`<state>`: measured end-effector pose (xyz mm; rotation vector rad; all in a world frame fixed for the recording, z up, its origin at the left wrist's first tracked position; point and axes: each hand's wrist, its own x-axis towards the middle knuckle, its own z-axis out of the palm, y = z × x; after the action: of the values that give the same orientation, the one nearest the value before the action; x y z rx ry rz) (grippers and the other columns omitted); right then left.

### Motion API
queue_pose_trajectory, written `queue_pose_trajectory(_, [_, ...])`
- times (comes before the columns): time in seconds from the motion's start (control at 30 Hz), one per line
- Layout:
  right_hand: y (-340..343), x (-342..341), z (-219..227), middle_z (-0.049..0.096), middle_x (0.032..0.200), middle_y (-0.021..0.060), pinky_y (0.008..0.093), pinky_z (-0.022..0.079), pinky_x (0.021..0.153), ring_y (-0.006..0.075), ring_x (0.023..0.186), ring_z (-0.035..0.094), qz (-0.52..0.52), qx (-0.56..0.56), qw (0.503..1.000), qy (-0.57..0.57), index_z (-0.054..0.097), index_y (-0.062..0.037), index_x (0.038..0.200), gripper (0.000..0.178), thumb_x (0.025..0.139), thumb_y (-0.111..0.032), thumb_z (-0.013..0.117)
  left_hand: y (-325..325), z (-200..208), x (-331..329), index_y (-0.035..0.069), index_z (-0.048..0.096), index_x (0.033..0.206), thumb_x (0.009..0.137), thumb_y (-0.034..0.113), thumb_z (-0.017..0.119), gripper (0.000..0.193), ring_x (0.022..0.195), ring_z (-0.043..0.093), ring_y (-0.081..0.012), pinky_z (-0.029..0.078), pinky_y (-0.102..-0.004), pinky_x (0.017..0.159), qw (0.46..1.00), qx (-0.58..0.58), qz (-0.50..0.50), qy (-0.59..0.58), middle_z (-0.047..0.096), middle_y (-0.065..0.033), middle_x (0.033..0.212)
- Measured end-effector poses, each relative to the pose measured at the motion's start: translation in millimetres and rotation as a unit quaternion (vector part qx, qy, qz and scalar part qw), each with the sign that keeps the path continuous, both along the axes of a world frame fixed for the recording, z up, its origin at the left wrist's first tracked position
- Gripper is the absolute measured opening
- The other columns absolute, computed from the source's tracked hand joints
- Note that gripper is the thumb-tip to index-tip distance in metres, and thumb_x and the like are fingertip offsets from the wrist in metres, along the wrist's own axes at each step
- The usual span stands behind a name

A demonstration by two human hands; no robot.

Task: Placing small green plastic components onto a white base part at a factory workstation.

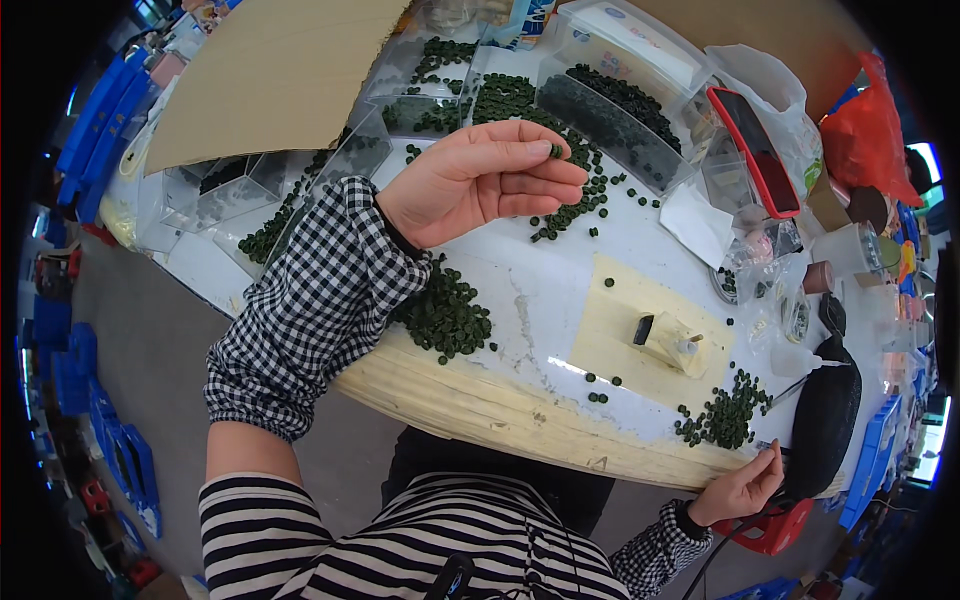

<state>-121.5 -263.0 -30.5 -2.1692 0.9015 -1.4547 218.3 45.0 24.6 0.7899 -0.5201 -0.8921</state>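
Note:
My left hand (480, 180) is raised over the middle of the table, palm turned inward. Its thumb and forefinger pinch a small dark green round piece (556, 151). Below that forearm lies a heap of similar green pieces (450, 315). My right hand (745, 487) is at the table's right front edge, thumb and fingers pressed together; what they hold, if anything, cannot be made out. Just beyond it sits a smaller pile of green pieces (728, 412). A tape-covered block with a small peg (680, 345) stands on a yellowish taped patch (610, 330) nearby.
Clear plastic bins (610, 120) with green pieces stand at the back, beside a cardboard sheet (270, 80). A red-cased phone (752, 150) leans at back right, near plastic bags (765, 80). A long black object (828, 430) lies at the right edge.

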Motion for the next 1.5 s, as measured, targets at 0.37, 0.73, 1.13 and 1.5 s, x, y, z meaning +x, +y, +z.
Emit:
queue_pose_trajectory(0.37, [-1.6,-1.0,-1.4,0.063,0.107,0.0125,0.0267,0.047,0.084,0.0162,0.094,0.059,0.006,0.0,1.0,0.002,0.059,0.0071,0.111,0.02,0.097,-0.004,0.05,11.3,-1.7,14.5,0.002,0.062,0.108,0.092,0.016,0.062,0.022,0.087,0.063,-0.009,0.051,-0.0221,0.078,0.861,0.294,0.29,-0.296,0.067,-0.0056,0.098])
queue_pose_trajectory(0.73, [-0.7,-1.5,-0.7,0.062,0.109,0.0125,0.0263,0.047,0.084,0.016,0.095,0.058,-0.001,0.003,1.0,0.004,0.059,0.0068,0.111,0.02,0.098,-0.004,0.049,1.8,-5.1,6.8,0.002,0.067,0.103,0.087,0.01,0.065,0.018,0.076,0.06,-0.0074,0.049,-0.0223,0.067,0.743,0.408,0.276,-0.453,0.064,-0.0032,0.086])
queue_pose_trajectory(1.13, [0.3,-0.9,0.4,0.062,0.107,0.0124,0.0257,0.046,0.083,0.0154,0.094,0.058,0.0,0.002,1.0,0.001,0.059,0.007,0.111,0.02,0.098,-0.004,0.049,-6.1,-8.9,1.8,0.003,0.067,0.097,0.083,0.007,0.068,0.014,0.069,0.061,-0.0158,0.049,-0.0263,0.064,0.636,0.422,0.281,-0.581,0.062,-0.007,0.085])
queue_pose_trajectory(1.5, [-0.6,-0.8,-1.0,0.063,0.107,0.0126,0.0251,0.046,0.082,0.0148,0.094,0.058,0.005,0.002,1.0,-0.007,0.058,0.0077,0.111,0.02,0.098,-0.005,0.049,-11.3,-0.2,-9.6,0.0,0.064,0.108,0.084,-0.003,0.066,0.024,0.088,0.065,-0.0122,0.053,-0.0241,0.079,0.792,0.171,0.288,-0.51,0.068,-0.0079,0.097])
